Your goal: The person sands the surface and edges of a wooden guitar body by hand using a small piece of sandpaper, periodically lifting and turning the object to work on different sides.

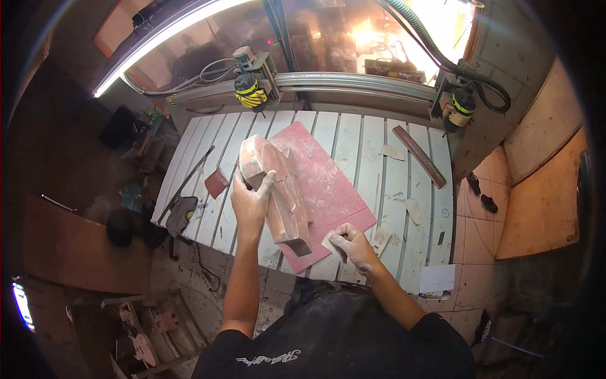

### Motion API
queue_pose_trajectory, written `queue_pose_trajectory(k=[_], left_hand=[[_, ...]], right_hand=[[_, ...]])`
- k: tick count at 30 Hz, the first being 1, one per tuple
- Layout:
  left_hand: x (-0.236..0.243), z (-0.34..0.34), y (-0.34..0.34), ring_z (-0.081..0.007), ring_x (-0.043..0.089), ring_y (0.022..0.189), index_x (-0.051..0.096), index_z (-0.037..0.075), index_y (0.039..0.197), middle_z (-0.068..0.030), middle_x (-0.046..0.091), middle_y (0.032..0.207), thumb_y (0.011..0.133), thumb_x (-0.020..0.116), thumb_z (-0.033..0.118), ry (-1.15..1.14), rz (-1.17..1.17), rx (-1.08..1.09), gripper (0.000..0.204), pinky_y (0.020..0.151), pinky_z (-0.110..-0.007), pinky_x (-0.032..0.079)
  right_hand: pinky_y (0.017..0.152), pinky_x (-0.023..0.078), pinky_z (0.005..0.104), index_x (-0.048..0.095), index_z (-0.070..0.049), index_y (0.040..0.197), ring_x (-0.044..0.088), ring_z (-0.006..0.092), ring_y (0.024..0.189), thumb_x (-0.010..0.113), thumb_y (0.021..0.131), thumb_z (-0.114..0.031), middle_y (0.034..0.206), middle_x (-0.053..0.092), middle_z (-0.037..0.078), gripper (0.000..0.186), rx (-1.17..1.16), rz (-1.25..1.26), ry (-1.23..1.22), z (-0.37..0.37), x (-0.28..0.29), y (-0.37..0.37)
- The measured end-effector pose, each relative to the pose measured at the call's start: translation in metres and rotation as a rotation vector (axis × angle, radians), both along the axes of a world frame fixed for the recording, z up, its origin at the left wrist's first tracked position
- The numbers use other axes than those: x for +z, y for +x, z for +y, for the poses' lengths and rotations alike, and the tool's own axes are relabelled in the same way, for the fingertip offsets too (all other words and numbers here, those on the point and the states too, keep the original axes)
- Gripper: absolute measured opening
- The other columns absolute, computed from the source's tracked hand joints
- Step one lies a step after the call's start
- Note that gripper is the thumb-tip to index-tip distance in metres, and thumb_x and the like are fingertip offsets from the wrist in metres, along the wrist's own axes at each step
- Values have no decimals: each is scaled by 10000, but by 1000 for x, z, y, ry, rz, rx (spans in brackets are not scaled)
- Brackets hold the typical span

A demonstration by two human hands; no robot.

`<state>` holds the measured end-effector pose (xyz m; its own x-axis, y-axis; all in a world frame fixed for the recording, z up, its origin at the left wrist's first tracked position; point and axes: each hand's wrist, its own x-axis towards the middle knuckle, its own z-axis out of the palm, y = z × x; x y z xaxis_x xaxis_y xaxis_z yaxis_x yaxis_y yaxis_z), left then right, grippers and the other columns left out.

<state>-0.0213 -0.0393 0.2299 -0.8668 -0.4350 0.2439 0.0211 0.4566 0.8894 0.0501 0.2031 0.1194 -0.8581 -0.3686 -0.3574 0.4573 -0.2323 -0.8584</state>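
My left hand (pixel 251 197) grips a long, dusty pinkish-brown shaped block (pixel 281 192), thumb on its upper side and fingers around its left edge. The block tilts above a pink sheet (pixel 328 170) that is covered with pale dust. My right hand (pixel 355 246) pinches a small folded piece of sandpaper (pixel 334 247), off-white on the side that shows. It is to the right of the block's near end, apart from it. White dust coats the fingers of both hands.
A slatted white table (pixel 353 136) carries a reddish-brown bar (pixel 418 156), a small dark red pad (pixel 216 183), a grey power tool (pixel 183 213) and pale scraps (pixel 413 211). Two machine heads (pixel 249 88) (pixel 459 107) hang from a metal rail (pixel 353 81) at the back.
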Motion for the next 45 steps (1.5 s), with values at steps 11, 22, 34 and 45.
queue_pose_trajectory(k=[11,22,34,45], left_hand=[[-37,47,112,-297,601,1225,264,-69,1526,-229,569,1345,841,746,78,205,-105,-230,850,1033,-404,491],[-4,31,29,-319,399,1430,266,-93,1532,-271,382,1524,943,629,144,118,279,-115,731,1167,-427,345],[-26,-13,-48,-299,522,1283,563,-95,1274,-228,570,1352,1065,370,228,176,478,-168,430,1132,-422,349],[-23,-10,-42,-285,496,1310,485,-89,1357,-218,509,1421,1066,338,234,237,417,-205,459,1138,-433,357]], right_hand=[[616,509,220,549,-54,1116,609,58,711,600,1027,-157,865,651,12,145,-140,-11,-99,-8,-27,-6],[797,486,237,616,-31,1053,577,62,864,579,1046,-176,944,631,-5,150,-87,316,-135,-80,48,-91],[792,474,228,616,-49,930,562,55,872,695,966,-109,939,618,3,105,-82,569,-243,-144,87,-129],[828,478,241,602,-54,897,559,62,877,707,948,-60,927,581,-8,117,-112,570,-261,-143,77,-139]])
